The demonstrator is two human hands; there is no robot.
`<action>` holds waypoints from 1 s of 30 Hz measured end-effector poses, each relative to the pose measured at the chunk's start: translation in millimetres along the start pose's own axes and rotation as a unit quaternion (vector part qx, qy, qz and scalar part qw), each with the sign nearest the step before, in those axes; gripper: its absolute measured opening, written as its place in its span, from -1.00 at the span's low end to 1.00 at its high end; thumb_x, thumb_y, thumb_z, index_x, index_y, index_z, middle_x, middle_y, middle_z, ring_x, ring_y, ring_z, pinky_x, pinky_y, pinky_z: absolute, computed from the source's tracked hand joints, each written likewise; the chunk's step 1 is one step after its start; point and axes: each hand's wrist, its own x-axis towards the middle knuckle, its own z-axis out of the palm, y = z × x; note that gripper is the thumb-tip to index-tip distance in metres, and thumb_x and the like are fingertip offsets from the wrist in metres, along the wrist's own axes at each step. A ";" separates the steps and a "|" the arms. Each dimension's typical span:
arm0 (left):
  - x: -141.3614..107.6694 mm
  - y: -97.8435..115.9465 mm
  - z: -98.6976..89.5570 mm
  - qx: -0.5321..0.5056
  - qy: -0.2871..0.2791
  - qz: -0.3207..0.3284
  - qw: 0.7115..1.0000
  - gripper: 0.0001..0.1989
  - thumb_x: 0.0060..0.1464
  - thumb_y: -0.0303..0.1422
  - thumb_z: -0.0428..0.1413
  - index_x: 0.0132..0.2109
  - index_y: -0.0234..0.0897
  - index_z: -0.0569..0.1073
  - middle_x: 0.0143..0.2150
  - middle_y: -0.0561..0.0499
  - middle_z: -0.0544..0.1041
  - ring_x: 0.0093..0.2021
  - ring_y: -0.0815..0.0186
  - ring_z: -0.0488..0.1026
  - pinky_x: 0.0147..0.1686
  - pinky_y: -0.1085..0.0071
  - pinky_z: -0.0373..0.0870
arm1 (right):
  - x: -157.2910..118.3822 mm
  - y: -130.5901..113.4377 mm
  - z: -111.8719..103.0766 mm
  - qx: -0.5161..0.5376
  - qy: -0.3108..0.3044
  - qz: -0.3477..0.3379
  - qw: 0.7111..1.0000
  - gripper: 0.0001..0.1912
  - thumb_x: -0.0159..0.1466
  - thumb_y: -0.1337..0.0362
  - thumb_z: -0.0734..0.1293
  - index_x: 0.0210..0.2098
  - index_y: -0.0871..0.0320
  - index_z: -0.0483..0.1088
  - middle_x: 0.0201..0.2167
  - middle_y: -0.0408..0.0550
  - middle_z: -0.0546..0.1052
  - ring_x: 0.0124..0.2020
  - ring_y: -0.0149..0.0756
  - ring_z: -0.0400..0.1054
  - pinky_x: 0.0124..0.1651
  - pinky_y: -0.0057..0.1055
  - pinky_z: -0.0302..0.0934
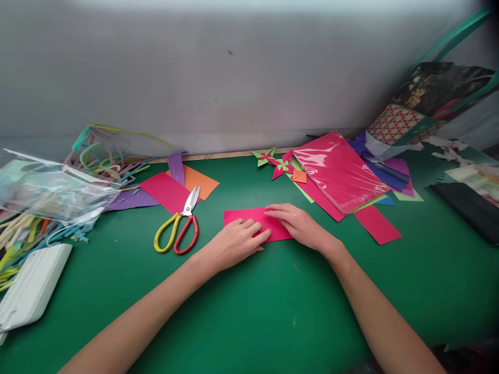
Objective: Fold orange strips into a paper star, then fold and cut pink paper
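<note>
A pink-red rectangle of paper [232, 216] lies flat on the green table [241, 322], with both hands resting on it. My left hand [239, 240] covers its lower left part, fingers spread and laid on the paper. On its right part lies my right hand [298, 223], fingers stretched out to the left. Neither hand grips anything. To the left of the paper are scissors [188, 218] with one yellow and one red handle, blades slightly apart. Behind them sit a pink sheet [166, 192] and an orange sheet [200, 182].
Folded paper stars [281, 167] and a wrapped pack of red paper [339, 171] lie at the back right. A dark pouch [465, 208] sits far right, a patterned bag [405, 122] behind. At left are paper strips, a plastic bag [50, 187] and a white device [35, 285].
</note>
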 end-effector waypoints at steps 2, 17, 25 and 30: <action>-0.1 3.2 -0.2 0.027 0.003 0.008 1.000 -0.79 0.41 -0.41 -0.06 0.09 -0.30 0.39 -0.13 -0.13 0.51 -0.21 0.15 0.44 -0.27 0.21 0.36 | -0.5 -4.7 -4.3 0.025 0.016 0.004 1.000 -0.50 0.46 0.45 0.11 0.25 0.01 0.44 0.28 -0.01 0.47 0.30 -0.14 0.33 0.33 -0.09 0.27; -1.7 -2.7 -7.2 0.062 0.111 -0.040 0.991 -0.82 0.38 -0.50 -0.05 -0.11 -0.32 0.46 -0.26 -0.06 0.50 -0.24 0.21 0.45 -0.26 0.25 0.34 | -3.4 -29.1 -6.7 -0.172 0.007 -0.075 0.982 -0.75 0.50 0.34 0.22 -0.20 0.12 0.52 -0.20 0.01 0.64 -0.15 -0.16 0.49 -0.09 -0.24 0.33; 10.1 8.9 -22.9 0.086 0.158 -0.037 0.983 -0.79 0.36 -0.56 -0.05 -0.12 -0.32 0.47 -0.25 -0.07 0.49 -0.20 0.22 0.42 -0.07 0.18 0.34 | -1.0 -43.0 6.3 -0.196 0.092 -0.087 0.972 -0.79 0.48 0.38 0.24 -0.17 0.12 0.51 -0.18 -0.01 0.66 -0.17 -0.17 0.51 -0.07 -0.25 0.34; 8.3 9.0 -23.5 0.097 0.159 -0.050 0.981 -0.80 0.34 -0.58 -0.04 -0.17 -0.33 0.47 -0.27 -0.06 0.48 -0.23 0.23 0.42 -0.11 0.19 0.32 | -1.3 -40.6 7.6 -0.180 0.118 -0.083 0.973 -0.82 0.47 0.39 0.26 -0.15 0.11 0.52 -0.13 -0.02 0.67 -0.13 -0.16 0.52 -0.05 -0.24 0.36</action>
